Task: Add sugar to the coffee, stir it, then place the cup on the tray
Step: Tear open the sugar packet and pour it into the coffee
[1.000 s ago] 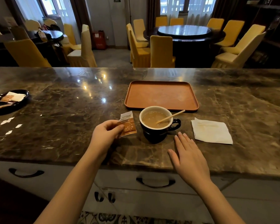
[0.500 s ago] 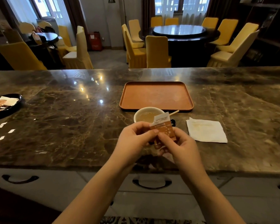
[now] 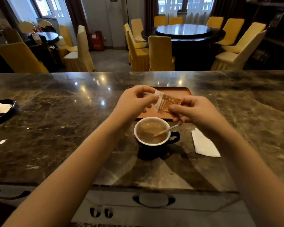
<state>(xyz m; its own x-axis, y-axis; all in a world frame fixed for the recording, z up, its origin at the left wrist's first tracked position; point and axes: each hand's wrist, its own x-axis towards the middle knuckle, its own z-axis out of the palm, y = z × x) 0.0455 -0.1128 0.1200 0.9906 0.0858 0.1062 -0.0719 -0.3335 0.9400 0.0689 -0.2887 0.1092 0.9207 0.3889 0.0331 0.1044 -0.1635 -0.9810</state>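
Nearest the counter's front edge stands the dark cup (image 3: 154,133) of milky coffee, a thin wooden stirrer (image 3: 166,130) leaning out over its right rim toward the handle. A white napkin (image 3: 203,144) lies on the marble counter (image 3: 56,128) just to the cup's right. Half a second ago both hands held the sugar packet low, in front of the cup and hiding much of it; now they have risen and moved forward, so the cup shows whole beneath them. Above and just beyond the cup, the left hand (image 3: 134,102) pinches the white end of the sugar packet (image 3: 166,103) between thumb and fingertips, while the right hand (image 3: 195,110) grips the orange end — the packet stretched between the two and turned sideways, where before it stood upright. Whether it is torn yet cannot be told. Behind the hands lies the orange tray (image 3: 185,92), mostly hidden by them. Far left — a black dish (image 3: 8,112) holding more packets.
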